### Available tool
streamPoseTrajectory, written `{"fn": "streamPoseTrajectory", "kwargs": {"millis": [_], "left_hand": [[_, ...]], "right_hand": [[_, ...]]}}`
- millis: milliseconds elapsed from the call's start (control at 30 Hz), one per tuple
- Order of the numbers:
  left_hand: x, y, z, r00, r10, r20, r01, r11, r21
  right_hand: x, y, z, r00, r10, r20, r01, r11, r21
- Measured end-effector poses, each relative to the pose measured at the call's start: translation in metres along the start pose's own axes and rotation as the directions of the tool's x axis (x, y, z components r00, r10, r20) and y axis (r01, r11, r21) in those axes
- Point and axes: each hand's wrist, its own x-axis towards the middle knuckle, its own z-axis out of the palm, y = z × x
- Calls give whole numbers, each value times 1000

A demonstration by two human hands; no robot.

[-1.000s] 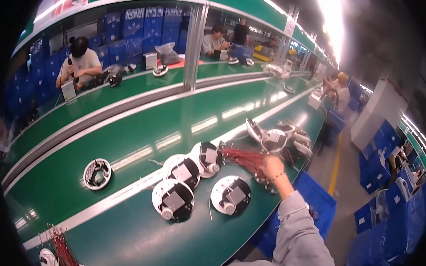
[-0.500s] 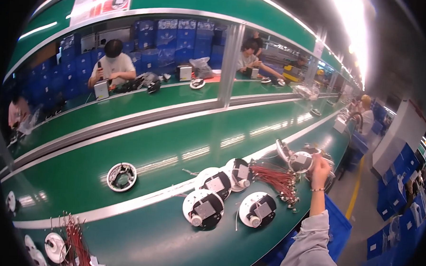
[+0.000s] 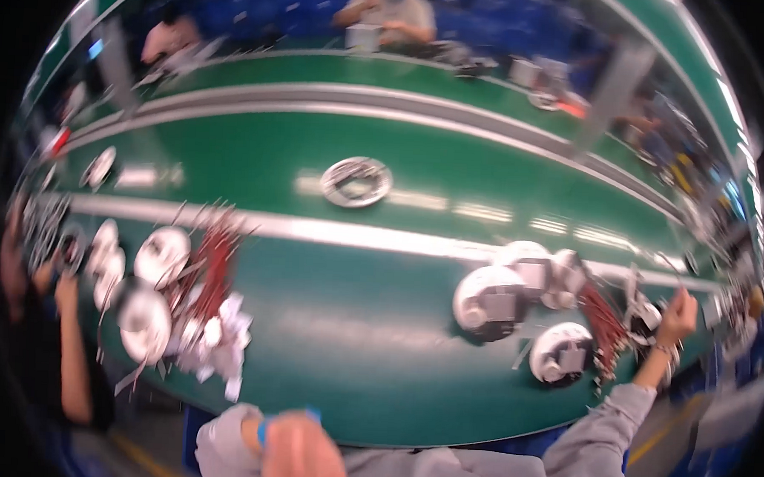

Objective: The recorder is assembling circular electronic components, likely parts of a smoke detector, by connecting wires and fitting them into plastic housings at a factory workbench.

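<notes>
My right hand reaches out at the far right of the green bench, fingers curled beside a small round white part and a bundle of red wires. Motion blur hides whether it grips anything. Just left of the wires lie three round white devices. My left hand, in a grey sleeve with a blue wristband, sits low at the picture's bottom edge, off the bench and blurred.
A round ring-shaped part lies on the green conveyor belt. At the left are several more round white devices, red wires and white scraps. Another person's arm works there. People sit behind the far bench.
The view has swung left, so the devices and my right hand now sit at the far right. My left hand has come into view at the bottom.
</notes>
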Motion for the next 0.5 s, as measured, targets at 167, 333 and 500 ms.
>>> {"fn": "streamPoseTrajectory", "kwargs": {"millis": [167, 333, 500], "left_hand": [[58, -134, 56, 771, -242, -589, 290, 957, -14], [32, -205, 65, 503, -853, -140, 848, 455, 273], [53, -221, 88, 451, -889, -76, 851, 403, 336]], "right_hand": [[3, 11, 0, 953, 215, -215, -199, 976, 93], [6, -67, 10, 957, 264, -118, -209, 913, 350], [-8, -118, -15, 945, 322, 59, -305, 797, 521]]}}
